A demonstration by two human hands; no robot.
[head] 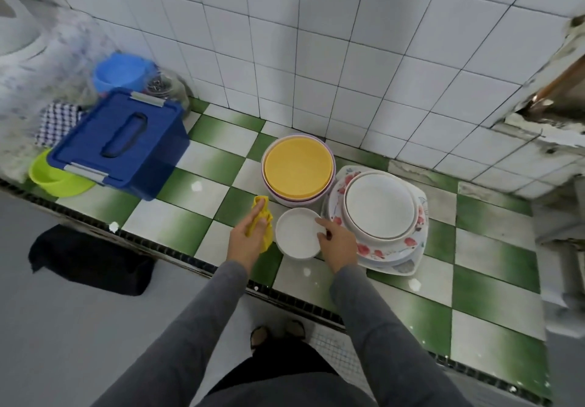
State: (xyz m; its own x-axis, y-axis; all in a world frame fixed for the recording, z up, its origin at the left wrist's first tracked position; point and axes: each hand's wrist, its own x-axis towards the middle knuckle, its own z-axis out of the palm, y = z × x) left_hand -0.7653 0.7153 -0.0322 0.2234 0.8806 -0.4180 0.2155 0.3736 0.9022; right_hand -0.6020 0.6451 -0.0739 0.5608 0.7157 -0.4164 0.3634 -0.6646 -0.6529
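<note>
Left hand [246, 238]: grips a bunched yellow cloth [265, 226]
Right hand [338, 241]: fingers curled on the rim of the small white plate [297, 236]
Small white plate: on the checkered counter [177, 219], between both hands

A single wide-angle view looks from the person's head, forward and steeply down onto the green-and-white checked worktop [202, 204], which runs from the left edge to the lower right of the frame. It is close: the left hand [245, 242] and right hand [338, 243] sit just below centre, the tiled wall [316, 42] fills the top, and the floor [63, 327] shows at lower left.
</note>
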